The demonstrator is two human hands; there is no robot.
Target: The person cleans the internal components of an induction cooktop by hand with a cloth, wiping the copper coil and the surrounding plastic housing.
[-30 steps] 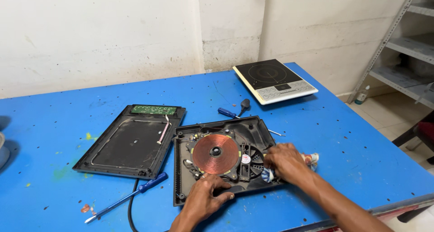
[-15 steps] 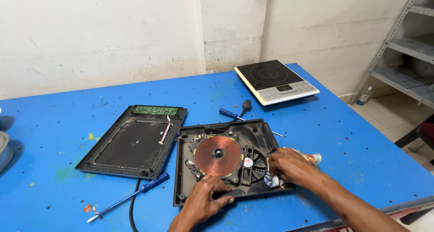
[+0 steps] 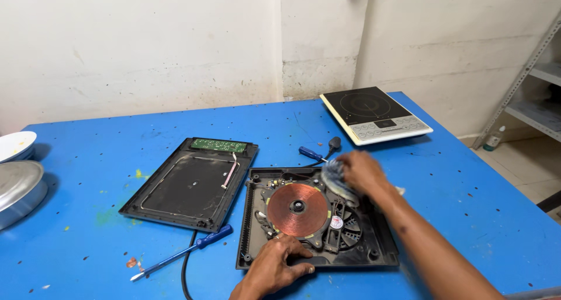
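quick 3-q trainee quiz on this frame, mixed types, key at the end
1. True or false: the left hand rests on the near edge of the opened cooker base.
2. The right hand holds: A) the blue-handled screwdriver B) a cloth C) a spoon
3. Fill in: the removed top panel lies to the ___ of the base in the picture.

Key:
1. True.
2. B, a greyish cloth pressed at the base's far right corner; the blue-handled screwdriver lies untouched on the blue table.
3. Left; the copper coil sits exposed in the base.
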